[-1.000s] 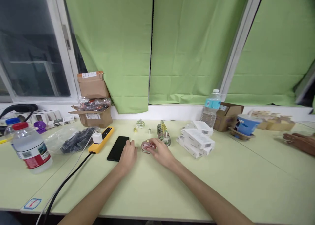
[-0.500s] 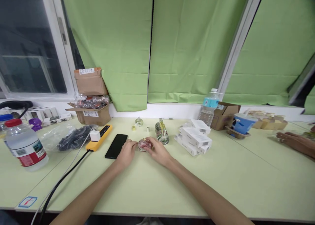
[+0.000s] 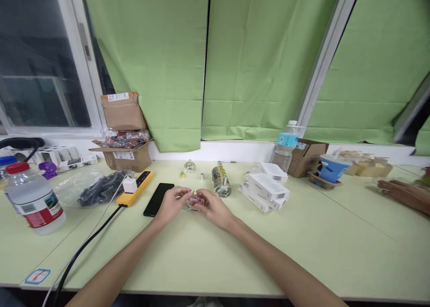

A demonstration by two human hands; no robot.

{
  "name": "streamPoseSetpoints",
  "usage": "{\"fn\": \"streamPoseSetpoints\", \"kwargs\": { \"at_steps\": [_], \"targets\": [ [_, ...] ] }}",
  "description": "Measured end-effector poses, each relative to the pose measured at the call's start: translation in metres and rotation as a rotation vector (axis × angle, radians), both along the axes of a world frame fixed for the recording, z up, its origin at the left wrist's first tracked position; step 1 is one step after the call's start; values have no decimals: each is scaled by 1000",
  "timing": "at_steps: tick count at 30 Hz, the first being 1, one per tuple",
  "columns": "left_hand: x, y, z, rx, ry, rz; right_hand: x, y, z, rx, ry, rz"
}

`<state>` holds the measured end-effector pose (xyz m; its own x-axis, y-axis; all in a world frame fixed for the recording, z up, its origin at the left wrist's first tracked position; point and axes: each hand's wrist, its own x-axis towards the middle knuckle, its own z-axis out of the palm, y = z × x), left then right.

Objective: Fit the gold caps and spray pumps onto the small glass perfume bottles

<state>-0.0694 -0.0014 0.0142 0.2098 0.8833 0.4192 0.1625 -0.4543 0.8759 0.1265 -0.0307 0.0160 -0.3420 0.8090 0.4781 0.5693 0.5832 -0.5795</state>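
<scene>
Between my hands a small round glass perfume bottle [image 3: 195, 202] stands on the table, pinkish inside, with a gold neck on top. My right hand [image 3: 215, 208] curls its fingers around the bottle's right side. At the left side my left hand [image 3: 172, 203] closes thumb and forefinger against the bottle near its neck. Behind it are a clear rounded glass stopper [image 3: 190, 166], a small gold cap [image 3: 182, 175] and a silver cap [image 3: 202, 176]. To the right, several glass bottles with gold tops [image 3: 221, 183] stand in a row.
A black phone [image 3: 157, 200] lies left of my left hand, beside a yellow power strip [image 3: 136, 191] with cables. White boxes [image 3: 267, 189] are stacked to the right. Farther out are a red-capped bottle [image 3: 35, 199], a water bottle [image 3: 285, 148], a blue cup [image 3: 332, 168] and another person's hand [image 3: 399, 191].
My left hand has moved up and right, its fingers now closer to the bottle's neck. The bottle has shifted slightly left, with my right hand staying around it.
</scene>
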Motion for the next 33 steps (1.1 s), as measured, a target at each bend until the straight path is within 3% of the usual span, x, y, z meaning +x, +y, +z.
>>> {"fn": "streamPoseSetpoints", "kwargs": {
  "at_steps": [10,18,23,33],
  "targets": [
    [-13,8,-1,-15,41,-199,1,1,-1,-6,12,12],
    [0,-7,9,110,-43,-15,-4,-3,0,-13,6,39],
    [7,-12,11,121,-105,7,-11,-6,-2,-27,10,63],
    [7,-19,11,132,-5,89,-12,-5,-3,-12,27,86]
  ]
}}
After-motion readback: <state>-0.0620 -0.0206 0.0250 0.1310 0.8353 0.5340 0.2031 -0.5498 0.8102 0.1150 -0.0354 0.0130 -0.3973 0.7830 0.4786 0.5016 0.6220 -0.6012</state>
